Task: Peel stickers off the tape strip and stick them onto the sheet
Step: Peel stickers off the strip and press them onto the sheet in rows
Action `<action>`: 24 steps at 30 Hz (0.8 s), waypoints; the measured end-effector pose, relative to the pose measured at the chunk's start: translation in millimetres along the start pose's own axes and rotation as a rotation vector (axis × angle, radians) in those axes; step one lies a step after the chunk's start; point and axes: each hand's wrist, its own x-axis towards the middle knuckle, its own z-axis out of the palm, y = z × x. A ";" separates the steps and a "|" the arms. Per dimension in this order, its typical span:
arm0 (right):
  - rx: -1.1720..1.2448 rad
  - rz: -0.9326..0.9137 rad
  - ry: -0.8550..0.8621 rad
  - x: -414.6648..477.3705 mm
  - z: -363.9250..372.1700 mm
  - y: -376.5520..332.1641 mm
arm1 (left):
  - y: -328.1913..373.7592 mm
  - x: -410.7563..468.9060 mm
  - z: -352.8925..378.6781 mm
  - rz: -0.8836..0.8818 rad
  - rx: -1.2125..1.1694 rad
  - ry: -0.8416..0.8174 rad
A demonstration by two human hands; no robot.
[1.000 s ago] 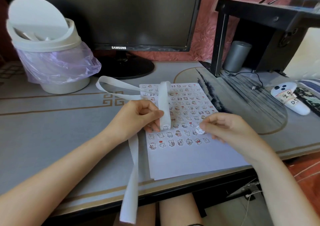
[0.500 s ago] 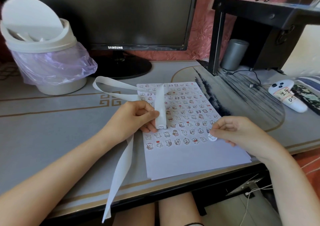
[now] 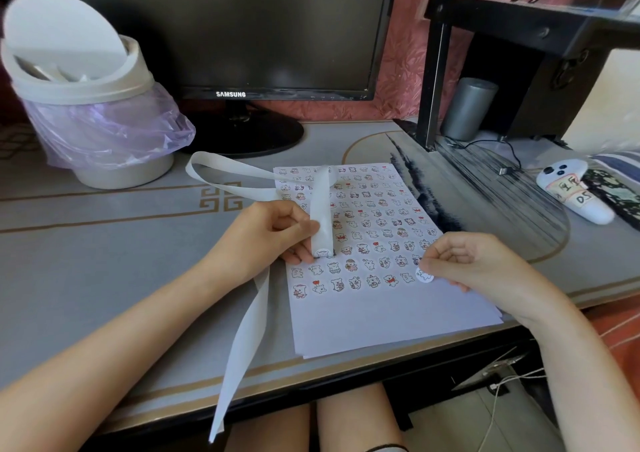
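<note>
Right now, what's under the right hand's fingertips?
A round white sticker pinched by the right hand, at the right end of the sheet's lowest sticker row. Whether it touches the paper is hidden by the fingers.

forearms (image 3: 114, 344): bare, no sleeves | knees (image 3: 353, 420): bare | black band on right knee

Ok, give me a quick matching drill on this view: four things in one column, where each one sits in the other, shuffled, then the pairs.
Things:
1. tape strip
2. round sticker
3. bin
4. white controller

Places:
A. far left of the desk, lined with a purple bag
B. pinched in the left hand, over the sheet
C. right side of the desk, by the black stand
D. at the right hand fingertips, at the end of the bottom sticker row

Pairs: 1-B, 2-D, 3-A, 4-C
</note>
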 end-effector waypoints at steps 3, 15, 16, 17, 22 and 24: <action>-0.008 -0.005 0.004 0.3 -0.4 0.7 | 0.0 0.0 0.1 -0.001 -0.003 -0.003; -0.066 -0.014 0.031 1.8 1.8 1.5 | 0.1 -0.3 -0.1 0.006 0.021 0.004; -0.066 -0.014 0.033 2.1 2.1 1.9 | 0.0 -0.3 -0.1 0.007 0.023 0.005; -0.065 -0.015 0.032 2.2 2.3 2.1 | 0.0 -0.3 -0.2 0.007 0.024 0.005; -0.070 -0.040 0.037 2.4 3.0 2.6 | 0.4 -0.7 0.0 0.010 0.025 0.004; -0.084 -0.057 0.042 3.1 3.6 3.2 | 0.5 -0.8 0.1 0.012 0.029 0.004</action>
